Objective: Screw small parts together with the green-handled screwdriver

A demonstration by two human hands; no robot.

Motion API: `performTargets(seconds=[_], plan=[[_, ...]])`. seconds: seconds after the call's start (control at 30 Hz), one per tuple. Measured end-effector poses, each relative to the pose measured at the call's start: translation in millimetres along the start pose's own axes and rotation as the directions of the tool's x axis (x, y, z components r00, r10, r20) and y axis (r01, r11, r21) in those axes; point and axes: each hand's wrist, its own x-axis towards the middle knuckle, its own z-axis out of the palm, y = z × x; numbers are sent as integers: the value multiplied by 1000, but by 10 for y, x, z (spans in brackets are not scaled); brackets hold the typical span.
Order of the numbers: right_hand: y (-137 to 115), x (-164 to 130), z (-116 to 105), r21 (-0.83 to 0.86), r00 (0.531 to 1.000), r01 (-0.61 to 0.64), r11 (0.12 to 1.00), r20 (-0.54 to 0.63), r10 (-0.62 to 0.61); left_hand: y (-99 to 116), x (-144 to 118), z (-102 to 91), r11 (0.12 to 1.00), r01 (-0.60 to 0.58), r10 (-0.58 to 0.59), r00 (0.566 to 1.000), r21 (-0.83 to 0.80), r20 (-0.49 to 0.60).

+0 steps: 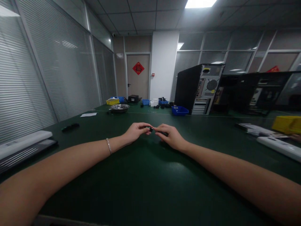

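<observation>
Forearms (80,155) flank a black piece (151,129) between pinched left fingers (142,125), right fingers (162,126) closed on a dark object (165,134).

Left hand (136,132) and right hand (171,135) were midway across table (150,185), nearly meeting. Small part (150,129) was at left fingertips, item (165,134) in right hand. Bowl (119,108) sat behind left hand, off to the left; paper (88,115) lay left of bowl, slightly nearer. Tower (188,89) stood back right, bin (180,113) at its near left. Tub (287,124) was far right. Box (133,99) sat behind bowl, rightward. Door (138,83) was behind table, pillar (164,62) right of door.
</observation>
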Motion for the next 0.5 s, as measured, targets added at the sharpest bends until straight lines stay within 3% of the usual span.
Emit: performTargets(seconds=[0.2, 0.33, 0.5], plan=[[12, 7, -123, 41, 1000, 9, 999, -6, -9, 103, 74, 43, 999, -2, 0, 999, 48, 41], [29, 43, -49, 37, 1000, 18, 999, -7, -18, 69, 35, 15, 989, -62, 63, 998, 137, 0], [-7, 70, 78, 39, 1000, 6, 999, 2, -6, 1, -60, -77, 993, -50, 54, 998, 109, -28]])
